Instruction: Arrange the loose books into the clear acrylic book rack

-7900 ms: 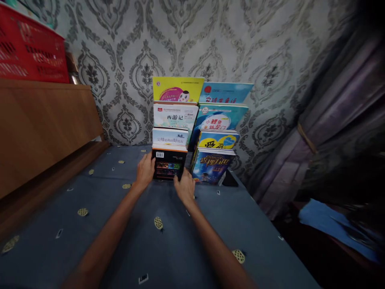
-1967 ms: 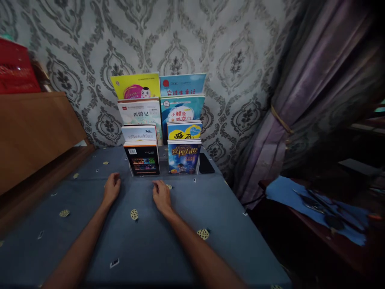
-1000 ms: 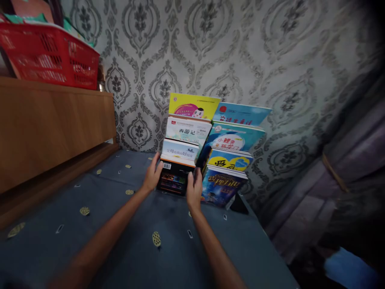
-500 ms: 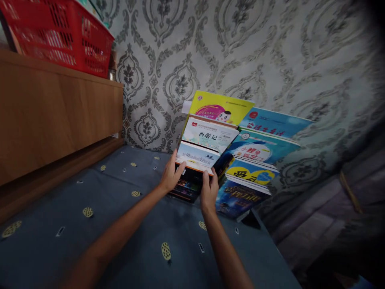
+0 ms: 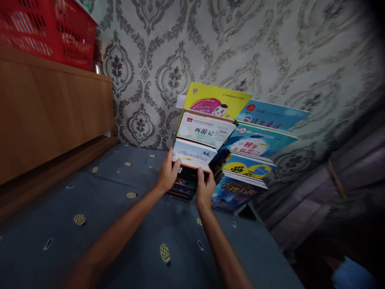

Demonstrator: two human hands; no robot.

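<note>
A tiered rack of books stands against the patterned wall on a blue-grey cloth (image 5: 126, 241). The left column's front book is black (image 5: 184, 185) with a colourful panel. My left hand (image 5: 167, 175) grips its left edge, fingers reaching up to the pale blue book (image 5: 194, 153) behind it. My right hand (image 5: 205, 188) holds the black book's right edge, fingers curled over its top. Behind them stand a white book (image 5: 204, 130) and a yellow one (image 5: 216, 102). The right column shows a dark blue book (image 5: 237, 194) in front.
A wooden headboard (image 5: 51, 116) runs along the left with a red basket (image 5: 45, 28) on top. A dark phone-like object (image 5: 247, 212) lies beside the rack's right foot. Purple curtains (image 5: 345, 176) hang on the right, where the cloth-covered surface ends.
Two seconds ago both hands rested on the cloth in front of the rack. They reached forward and took hold of the black front book's sides; the view swung left and tilted.
</note>
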